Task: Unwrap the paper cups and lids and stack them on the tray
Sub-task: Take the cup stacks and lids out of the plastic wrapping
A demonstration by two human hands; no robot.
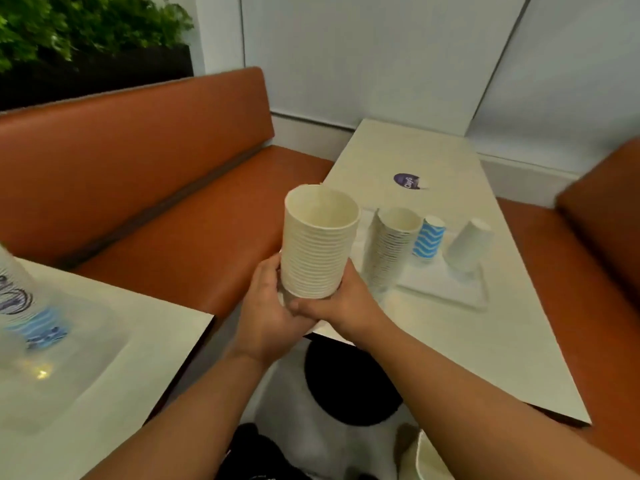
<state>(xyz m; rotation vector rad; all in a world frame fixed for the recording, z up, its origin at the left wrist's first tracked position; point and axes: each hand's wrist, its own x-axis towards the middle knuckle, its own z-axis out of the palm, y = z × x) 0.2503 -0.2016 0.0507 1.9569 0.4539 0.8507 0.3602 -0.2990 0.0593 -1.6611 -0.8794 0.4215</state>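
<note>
Both hands grip the base of a tall cup stack (318, 242) at frame centre: left hand (266, 306) and right hand (343, 299), fingers curled round its bottom. It hangs above the table (485, 341) edge, near the tray (446, 289) at centre right. Held so low, the stack could tip or knock the leaning stack (391, 247) there.

Two hands are seen, the left hand (266, 306) and the right hand (341, 301). Two benches are counted, the near bench (104, 393) and the far bench (450, 161). Four cup stacks are counted: the held stack (317, 244), the plain stack (389, 247), the blue-patterned stack (428, 239) and the white stack (471, 244). One tray (446, 289) is seen.
</note>
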